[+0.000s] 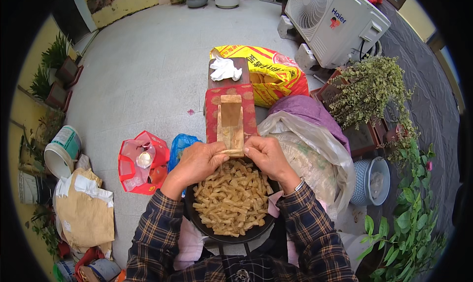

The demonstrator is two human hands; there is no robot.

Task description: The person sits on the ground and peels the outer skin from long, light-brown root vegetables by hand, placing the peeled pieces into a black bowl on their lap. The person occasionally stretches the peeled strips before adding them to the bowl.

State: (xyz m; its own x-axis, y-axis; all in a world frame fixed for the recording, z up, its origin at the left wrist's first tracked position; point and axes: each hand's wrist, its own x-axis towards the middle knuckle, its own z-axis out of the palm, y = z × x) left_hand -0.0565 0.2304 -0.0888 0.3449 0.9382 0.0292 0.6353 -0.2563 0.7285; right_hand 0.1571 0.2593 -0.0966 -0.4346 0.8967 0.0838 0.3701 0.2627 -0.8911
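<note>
My left hand (201, 160) and my right hand (268, 154) meet either side of the near end of a small wooden trough-shaped stand (231, 130). Both hands have thumb and fingers pinched together. Between them a narrow tan strip (232, 152) seems to run across the wood's near edge; the fingertips partly hide it. The stand has a raised block at its far end and rests on a red patterned cloth (212, 112) over a narrow bench. Just below my hands, a round dark pan (196, 223) holds many short, tan, knotted-looking pieces (232, 200).
A crumpled white tissue (224, 68) lies on the dark bench end (240, 64). Right are a yellow-red sack (284, 69), a plastic-lined sack (306, 156) and a blue basket (360, 182). Left stand a red bag (129, 167) and a blue plastic bag (181, 145).
</note>
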